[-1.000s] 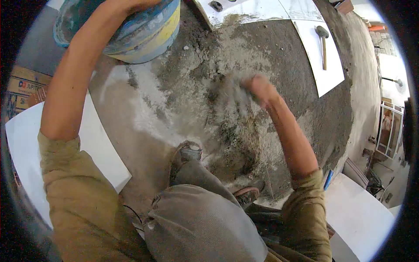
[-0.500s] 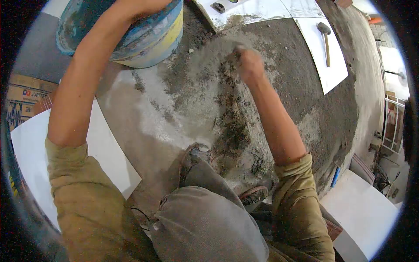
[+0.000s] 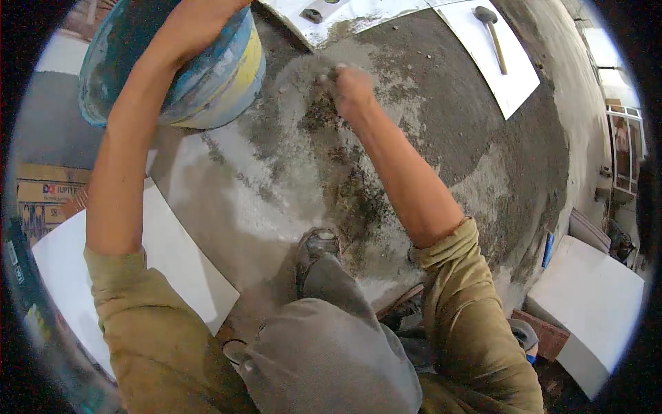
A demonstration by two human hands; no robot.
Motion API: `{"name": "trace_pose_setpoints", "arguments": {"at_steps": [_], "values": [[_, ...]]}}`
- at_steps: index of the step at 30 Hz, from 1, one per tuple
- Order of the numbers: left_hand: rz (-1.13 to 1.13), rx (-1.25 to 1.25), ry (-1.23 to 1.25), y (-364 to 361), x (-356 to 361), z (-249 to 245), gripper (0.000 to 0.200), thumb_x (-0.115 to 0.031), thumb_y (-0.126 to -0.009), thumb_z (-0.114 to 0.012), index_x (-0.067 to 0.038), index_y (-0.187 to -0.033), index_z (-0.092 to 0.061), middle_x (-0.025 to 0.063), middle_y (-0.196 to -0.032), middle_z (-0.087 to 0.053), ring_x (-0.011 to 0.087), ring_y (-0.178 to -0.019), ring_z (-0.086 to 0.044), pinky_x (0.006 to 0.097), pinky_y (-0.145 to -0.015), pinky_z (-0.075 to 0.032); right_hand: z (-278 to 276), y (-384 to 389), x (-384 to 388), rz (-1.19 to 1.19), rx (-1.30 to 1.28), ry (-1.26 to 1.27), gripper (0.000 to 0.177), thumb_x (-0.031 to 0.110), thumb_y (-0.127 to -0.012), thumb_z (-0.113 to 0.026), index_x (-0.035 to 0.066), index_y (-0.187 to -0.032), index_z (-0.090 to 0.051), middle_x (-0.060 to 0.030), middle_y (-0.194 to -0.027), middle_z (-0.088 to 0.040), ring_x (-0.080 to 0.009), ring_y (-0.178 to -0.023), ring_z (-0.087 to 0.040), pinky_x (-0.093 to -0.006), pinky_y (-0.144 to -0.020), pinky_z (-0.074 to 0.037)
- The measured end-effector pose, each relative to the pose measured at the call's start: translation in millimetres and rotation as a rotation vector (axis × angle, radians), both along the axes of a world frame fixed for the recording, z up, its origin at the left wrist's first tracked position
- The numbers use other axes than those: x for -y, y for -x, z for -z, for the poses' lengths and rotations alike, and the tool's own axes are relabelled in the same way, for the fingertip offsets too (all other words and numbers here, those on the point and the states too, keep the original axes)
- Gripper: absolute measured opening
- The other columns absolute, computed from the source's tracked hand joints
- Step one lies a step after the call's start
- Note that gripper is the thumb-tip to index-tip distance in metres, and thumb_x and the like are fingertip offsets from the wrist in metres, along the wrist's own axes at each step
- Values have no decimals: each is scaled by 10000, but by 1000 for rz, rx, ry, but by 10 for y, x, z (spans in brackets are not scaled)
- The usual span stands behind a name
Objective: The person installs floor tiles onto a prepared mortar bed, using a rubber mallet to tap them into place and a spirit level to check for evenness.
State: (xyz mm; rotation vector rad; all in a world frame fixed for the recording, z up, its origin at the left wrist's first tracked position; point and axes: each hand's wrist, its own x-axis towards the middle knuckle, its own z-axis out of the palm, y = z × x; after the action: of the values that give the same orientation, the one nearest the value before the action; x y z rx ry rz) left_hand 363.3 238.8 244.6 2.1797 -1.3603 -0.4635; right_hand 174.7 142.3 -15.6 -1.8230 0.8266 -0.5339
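At the top left, a large blue bucket (image 3: 221, 90) with a worn yellow band stands tilted on the floor, its mouth toward the left. My left arm reaches across its mouth, and my left hand (image 3: 207, 21) is closed at its upper rim; the fingertips are cut off by the frame edge. My right hand (image 3: 353, 90) is closed low over the rough grey mortar bed (image 3: 407, 117). Something dark shows at its fingers, too blurred to name. A smooth grey patch lies just left of that hand, with dark, crumbly mortar (image 3: 331, 131) below.
A mallet (image 3: 493, 41) lies on a white tile (image 3: 469, 34) at the upper right. More white tiles (image 3: 365, 15) adjoin at the top. Another white tile (image 3: 172, 241) is at the left, near cardboard boxes (image 3: 52, 193). A white slab (image 3: 586, 290) lies at the right.
The view has shifted, so the floor, tiles and mallet sit elsewhere in the picture. My right hand has moved left in view, still closed. My left hand stays at the bucket.
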Motion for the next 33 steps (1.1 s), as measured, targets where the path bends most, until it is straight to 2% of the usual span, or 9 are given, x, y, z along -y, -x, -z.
{"name": "trace_pose_setpoints", "arguments": {"at_steps": [4,9,12,15,17,20,24,28,33], "values": [[-28,150,36,-43,-2,63,422,-400,-883,-581,7,-987,-537,154,-903,-572,184,-812,-507,338,-737,-415,512,462,9,-39,49,-210,181,151,-883,-485,59,-876,-642,-112,-755,-618,-240,-733,-615,-388,-602,-463],[101,15,-27,-267,73,167,768,-537,-854,-530,83,-1292,-415,256,-1309,-465,323,-1231,-448,347,-1028,-317,-955,534,-753,-717,-654,-315,284,154,-783,-543,35,-1024,-636,-193,-943,-651,-237,-851,-632,-428,-694,-506],[14,69,108,-179,26,206,489,-452,-869,-564,12,-1022,-553,98,-908,-590,163,-864,-531,296,-804,-415,-1044,424,-317,-371,-556,-260,422,176,-746,-619,44,-1145,-571,-217,-1085,-605,-278,-979,-607,-452,-772,-507],[-11,57,90,-46,-22,98,455,-443,-866,-578,-3,-978,-548,73,-831,-560,156,-800,-515,300,-754,-418,-1078,1217,394,67,-771,733,562,212,-746,-666,55,-1243,-455,-226,-1150,-554,-358,-1017,-574,-430,-785,-507],[-4,-15,93,-73,-6,88,438,-437,-865,-587,-11,-956,-539,55,-773,-521,152,-740,-488,300,-707,-416,-1084,2229,938,-38,-750,579,208,137,-776,-574,29,-951,-598,-215,-938,-609,-400,-852,-583,-486,-729,-487],[-6,-95,127,-145,2,139,432,-426,-864,-595,-11,-961,-528,38,-738,-480,151,-698,-455,295,-679,-407,-1763,4207,741,-72,-971,612,258,197,-753,-633,-7,-907,-603,-218,-873,-610,-368,-818,-582,-441,-695,-458],[-17,-66,104,-76,-13,102,445,-427,-868,-586,0,-970,-518,51,-736,-479,162,-693,-455,317,-677,-406,-3061,6219,-756,527,-853,-356,508,208,-817,-629,-6,-1244,-455,-199,-1053,-601,-342,-979,-564,-411,-810,-464],[-60,-15,94,-42,3,85,414,-411,-875,-578,-9,-937,-498,55,-751,-470,159,-708,-449,315,-671,-395,-3114,9054,-3455,875,-1482,403,395,279,-881,-523,-26,-1130,-550,-187,-1079,-593,-292,-988,-572,-383,-862,-453],[12,24,77,-49,28,107,373,-382,-886,-563,-21,-894,-472,58,-772,-468,154,-732,-446,310,-684,-388,-2506,8401,-4934,1488,-1547,-207,401,285,-877,-524,-19,-1137,-549,-179,-1083,-592,-288,-990,-572,-384,-865,-456]]}}
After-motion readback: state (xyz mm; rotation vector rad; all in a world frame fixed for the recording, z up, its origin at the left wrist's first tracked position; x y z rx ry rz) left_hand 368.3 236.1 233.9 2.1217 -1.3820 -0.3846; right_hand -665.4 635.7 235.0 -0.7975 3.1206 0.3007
